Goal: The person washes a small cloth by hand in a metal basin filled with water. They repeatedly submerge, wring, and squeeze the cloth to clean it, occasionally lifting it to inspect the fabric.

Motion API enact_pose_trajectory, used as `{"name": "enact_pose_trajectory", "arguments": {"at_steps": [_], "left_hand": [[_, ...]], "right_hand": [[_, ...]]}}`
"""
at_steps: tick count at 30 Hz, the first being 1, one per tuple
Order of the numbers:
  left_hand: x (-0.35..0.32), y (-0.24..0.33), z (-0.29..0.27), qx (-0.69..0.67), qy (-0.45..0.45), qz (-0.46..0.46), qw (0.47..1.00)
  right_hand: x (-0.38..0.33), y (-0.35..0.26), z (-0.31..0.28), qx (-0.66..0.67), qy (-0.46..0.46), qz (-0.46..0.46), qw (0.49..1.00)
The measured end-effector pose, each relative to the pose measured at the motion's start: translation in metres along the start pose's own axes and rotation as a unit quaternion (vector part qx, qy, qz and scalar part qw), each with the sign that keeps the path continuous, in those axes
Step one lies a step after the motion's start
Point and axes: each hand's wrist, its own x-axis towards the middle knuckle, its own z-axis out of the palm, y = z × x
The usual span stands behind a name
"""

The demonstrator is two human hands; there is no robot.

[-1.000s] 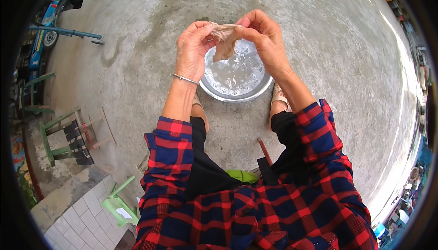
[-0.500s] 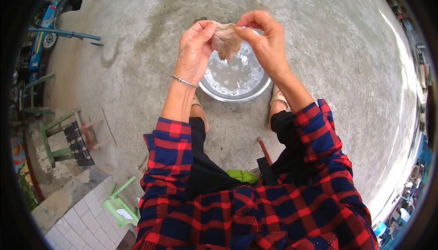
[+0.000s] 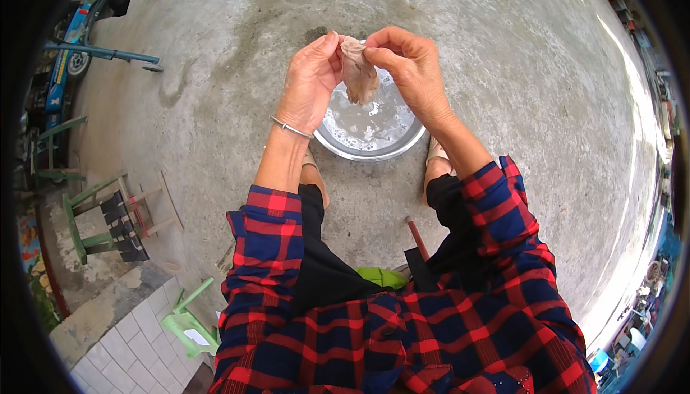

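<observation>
A thin, wet-looking beige sock hangs over a round metal basin. My left hand pinches its upper left edge between thumb and fingers. With thumb and forefinger, my right hand grips the upper right edge. The sock's lower end is darker and brownish and dangles free. Below it, cloudy water with patches of white suds fills the basin. My hands and the sock hide the basin's far side.
The basin stands on a concrete floor between my feet. To the left are a wooden stool frame with dark webbing, a light green plastic stool and a blue wheeled frame. Assorted items line the far right edge.
My hands have come a little closer together and the right one has dropped slightly. The sock now hangs narrower and more gathered between them.
</observation>
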Motion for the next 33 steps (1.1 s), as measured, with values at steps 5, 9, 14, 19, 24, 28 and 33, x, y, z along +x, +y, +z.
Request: {"name": "enact_pose_trajectory", "arguments": {"at_steps": [5, 9, 14, 19, 24, 28, 33], "left_hand": [[0.001, 0.001, -0.004, 0.025, -0.017, -0.016, 0.999], [-0.001, 0.002, 0.001, 0.063, -0.024, -0.003, 0.998], [-0.001, -0.002, -0.004, 0.110, -0.017, -0.006, 0.994], [0.002, -0.003, -0.007, 0.107, -0.035, 0.005, 0.994], [0.001, -0.002, -0.005, 0.112, 0.005, 0.025, 0.993], [0.001, 0.000, -0.004, 0.161, 0.036, 0.040, 0.986], [0.001, 0.000, -0.006, 0.133, 0.013, 0.039, 0.990]], "right_hand": [[0.001, -0.005, -0.002, 0.001, 0.012, -0.002, 1.000], [0.002, -0.008, -0.004, -0.001, 0.018, 0.000, 1.000], [0.000, -0.009, -0.002, -0.033, 0.004, -0.002, 0.999], [0.004, -0.004, -0.007, -0.032, 0.026, -0.016, 0.999], [0.010, -0.004, -0.014, -0.034, 0.061, -0.049, 0.996], [0.013, -0.008, -0.017, 0.084, 0.036, -0.016, 0.996], [0.013, -0.006, -0.018, 0.146, 0.034, 0.068, 0.986]]}}
